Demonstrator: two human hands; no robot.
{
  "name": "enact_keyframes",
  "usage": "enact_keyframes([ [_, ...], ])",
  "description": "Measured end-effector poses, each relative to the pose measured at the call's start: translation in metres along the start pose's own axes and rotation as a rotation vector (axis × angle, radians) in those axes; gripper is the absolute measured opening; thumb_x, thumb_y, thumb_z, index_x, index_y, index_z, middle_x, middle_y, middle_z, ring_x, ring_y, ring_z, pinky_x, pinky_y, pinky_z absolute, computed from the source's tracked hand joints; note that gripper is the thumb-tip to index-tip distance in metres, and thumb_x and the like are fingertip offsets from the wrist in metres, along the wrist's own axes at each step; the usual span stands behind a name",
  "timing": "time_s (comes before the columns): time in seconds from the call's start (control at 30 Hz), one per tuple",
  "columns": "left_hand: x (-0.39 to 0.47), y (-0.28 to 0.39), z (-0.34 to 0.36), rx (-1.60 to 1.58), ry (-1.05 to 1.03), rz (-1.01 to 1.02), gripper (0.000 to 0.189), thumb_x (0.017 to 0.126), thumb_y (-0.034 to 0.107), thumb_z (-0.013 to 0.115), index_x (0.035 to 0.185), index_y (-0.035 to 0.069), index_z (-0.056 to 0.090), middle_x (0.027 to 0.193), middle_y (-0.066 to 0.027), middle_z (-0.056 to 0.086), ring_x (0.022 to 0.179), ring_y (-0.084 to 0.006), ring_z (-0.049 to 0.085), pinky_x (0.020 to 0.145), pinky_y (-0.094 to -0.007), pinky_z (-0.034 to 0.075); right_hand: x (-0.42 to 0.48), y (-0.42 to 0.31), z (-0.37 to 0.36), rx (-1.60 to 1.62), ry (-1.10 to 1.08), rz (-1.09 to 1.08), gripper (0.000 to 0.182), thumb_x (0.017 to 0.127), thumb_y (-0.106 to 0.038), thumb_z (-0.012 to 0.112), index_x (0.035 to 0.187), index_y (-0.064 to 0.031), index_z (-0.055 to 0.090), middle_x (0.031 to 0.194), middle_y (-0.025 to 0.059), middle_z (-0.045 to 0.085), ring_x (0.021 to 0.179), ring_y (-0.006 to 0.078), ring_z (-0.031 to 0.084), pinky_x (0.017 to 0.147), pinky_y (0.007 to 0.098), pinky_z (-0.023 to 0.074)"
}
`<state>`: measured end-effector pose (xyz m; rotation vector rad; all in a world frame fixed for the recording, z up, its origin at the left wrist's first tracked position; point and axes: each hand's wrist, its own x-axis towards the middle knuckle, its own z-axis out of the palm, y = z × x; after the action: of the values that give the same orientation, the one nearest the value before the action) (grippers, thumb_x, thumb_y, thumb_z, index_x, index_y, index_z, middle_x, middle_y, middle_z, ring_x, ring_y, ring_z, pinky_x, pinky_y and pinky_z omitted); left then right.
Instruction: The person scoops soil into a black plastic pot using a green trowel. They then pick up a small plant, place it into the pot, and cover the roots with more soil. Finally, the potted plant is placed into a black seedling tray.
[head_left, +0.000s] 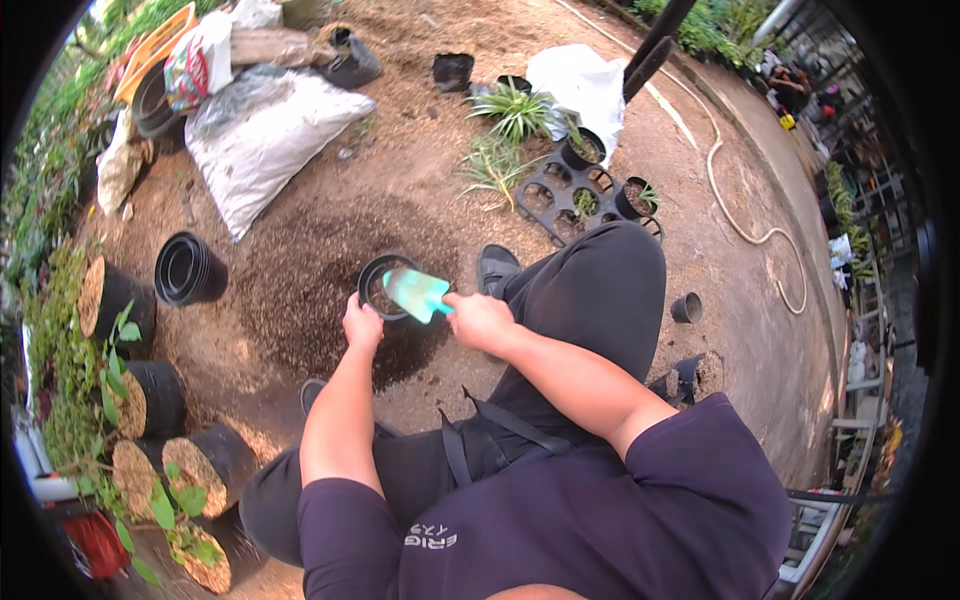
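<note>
In the head view my left hand (363, 324) grips the near left rim of a round black plastic pot (365, 281). My right hand (480, 321) is closed round the handle of a turquoise hand trowel (417, 295), whose blade, slightly blurred, lies over the pot's opening. Much of the pot's inside is hidden by the blade, so how full it is I cannot tell. Beneath and to the left of the pot spreads a heap of dark loose potting soil (300, 292). A stack of black pots (189, 268) stands left of the heap.
A full white sack (277, 135) lies at the upper left. A black pot tray (559, 196) with small potted plants is beyond my right knee, beside loose spider plants (514, 111). Black grow bags (161, 401) line the left; a hose (720, 187) curves on the right.
</note>
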<state>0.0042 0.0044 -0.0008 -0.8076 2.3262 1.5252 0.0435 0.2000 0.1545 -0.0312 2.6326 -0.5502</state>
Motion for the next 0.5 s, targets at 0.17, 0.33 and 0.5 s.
enact_keyframes([
  [0.17,0.002,0.003,0.010,0.021,0.023,-0.028,0.034,0.084,0.013,0.046,0.118,0.011,0.049,0.084,-0.0193,0.063,0.067,-0.0309,0.063,0.063,-0.0391,0.050,0.007,0.003,0.006,0.450,0.291,-0.015,0.032,0.081,-0.027,0.056,0.105,-0.0068,0.058,0.093,0.0187,0.062,0.088,0.0343,0.059,0.075,0.0391,0.0465],
  [0.33,0.029,-0.035,0.014,0.048,0.098,0.034,0.034,0.086,0.011,0.042,0.120,0.010,0.047,0.085,-0.0163,0.059,0.073,-0.0256,0.055,0.062,-0.0361,0.043,0.027,0.017,0.013,0.213,0.227,0.180,0.029,0.081,-0.026,0.056,0.096,-0.0016,0.061,0.082,0.0210,0.062,0.082,0.0344,0.061,0.070,0.0402,0.0466],
  [0.5,0.012,-0.014,0.009,0.026,0.028,-0.090,0.038,0.084,0.014,0.044,0.122,0.010,0.046,0.107,-0.0220,0.057,0.102,-0.0346,0.054,0.088,-0.0398,0.042,0.052,0.059,0.030,0.361,0.266,0.297,0.029,0.081,-0.026,0.058,0.095,-0.0021,0.063,0.072,0.0140,0.064,0.064,0.0225,0.063,0.062,0.0349,0.0468],
])
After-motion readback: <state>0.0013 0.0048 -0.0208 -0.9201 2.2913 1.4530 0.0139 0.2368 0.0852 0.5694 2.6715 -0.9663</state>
